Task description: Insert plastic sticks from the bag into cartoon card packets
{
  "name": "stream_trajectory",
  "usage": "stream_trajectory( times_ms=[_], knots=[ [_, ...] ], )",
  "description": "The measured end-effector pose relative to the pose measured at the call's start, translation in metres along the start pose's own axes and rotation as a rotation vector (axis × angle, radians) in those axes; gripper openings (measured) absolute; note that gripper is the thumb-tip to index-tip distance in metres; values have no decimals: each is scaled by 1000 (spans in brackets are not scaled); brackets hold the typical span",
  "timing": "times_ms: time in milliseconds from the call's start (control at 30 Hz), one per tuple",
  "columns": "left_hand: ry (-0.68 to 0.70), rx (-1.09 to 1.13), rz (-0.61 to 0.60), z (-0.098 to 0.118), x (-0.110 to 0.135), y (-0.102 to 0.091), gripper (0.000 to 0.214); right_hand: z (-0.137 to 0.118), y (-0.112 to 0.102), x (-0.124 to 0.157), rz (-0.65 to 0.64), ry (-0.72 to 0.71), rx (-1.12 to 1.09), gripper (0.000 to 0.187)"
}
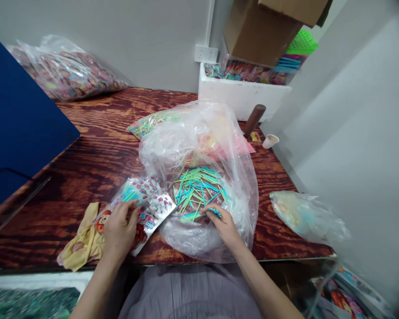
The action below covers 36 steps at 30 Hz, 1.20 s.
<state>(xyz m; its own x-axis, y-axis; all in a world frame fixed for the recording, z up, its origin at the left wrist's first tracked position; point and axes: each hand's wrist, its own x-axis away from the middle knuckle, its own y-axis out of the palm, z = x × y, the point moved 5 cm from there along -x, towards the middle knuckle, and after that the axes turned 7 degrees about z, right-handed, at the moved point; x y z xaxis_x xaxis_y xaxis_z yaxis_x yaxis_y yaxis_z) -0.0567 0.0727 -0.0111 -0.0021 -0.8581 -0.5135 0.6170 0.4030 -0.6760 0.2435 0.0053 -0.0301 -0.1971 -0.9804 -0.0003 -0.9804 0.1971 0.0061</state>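
My right hand is closed around a small bundle of thin blue and green plastic sticks, their ends showing above the fingers. Below and beyond it, many more loose sticks lie in the mouth of a large clear plastic bag. My left hand has its fingers curled in a pinch on a printed plastic bag with a red-haired cartoon figure. Blue and green sticks show through that bag's upper part. Beside the left wrist lies a yellow cloth-like piece.
A bag of sticks and a pink bag lie behind. At right are a brown cylinder, paper cup and clear bag. A white foam box stands at the back, a blue panel at left.
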Motion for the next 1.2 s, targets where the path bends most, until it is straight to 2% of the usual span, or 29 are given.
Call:
stream_trajectory(
  times_ms=[67, 200, 333, 400, 533, 633, 733, 867, 1000, 1100, 1200],
  knots=[
    [-74, 84, 37, -5, -2, -6, 23, -1, 0, 0, 3, 9, -8, 17],
    [-201, 225, 27, -16, -6, -17, 23, -1, 0, 1, 13, 23, -18, 17],
    [-184, 291, -63, -5, -7, -20, 21, 3, 0, 1, 8, 30, -6, 18],
    [-260, 352, -90, 1, -6, -19, 21, 7, 0, 1, 4, 39, -18, 19],
    [-518, 504, 22, 4, 0, -21, 25, 13, 0, 2, 5, 56, -56, 18],
    [-588, 509, 123, 4, 3, -25, 24, 13, 0, 2, 5, 60, -54, 18],
    [-579, 506, 87, 10, 7, -21, 26, 12, 0, 2, 15, 72, -51, 20],
    [-420, 603, -100, 34, 11, -3, 24, 12, 1, 3, 19, 73, -73, 20],
    [-321, 647, -184, 58, 15, 6, 19, 6, 1, 1, 32, 100, -114, 21],
    [-305, 678, -217, 69, 18, 10, 19, -8, 4, -7, 89, 147, -216, 22],
    [-295, 704, -242, 76, 21, 13, 18, -35, 15, -21, 91, 141, -397, 21]
  ],
)
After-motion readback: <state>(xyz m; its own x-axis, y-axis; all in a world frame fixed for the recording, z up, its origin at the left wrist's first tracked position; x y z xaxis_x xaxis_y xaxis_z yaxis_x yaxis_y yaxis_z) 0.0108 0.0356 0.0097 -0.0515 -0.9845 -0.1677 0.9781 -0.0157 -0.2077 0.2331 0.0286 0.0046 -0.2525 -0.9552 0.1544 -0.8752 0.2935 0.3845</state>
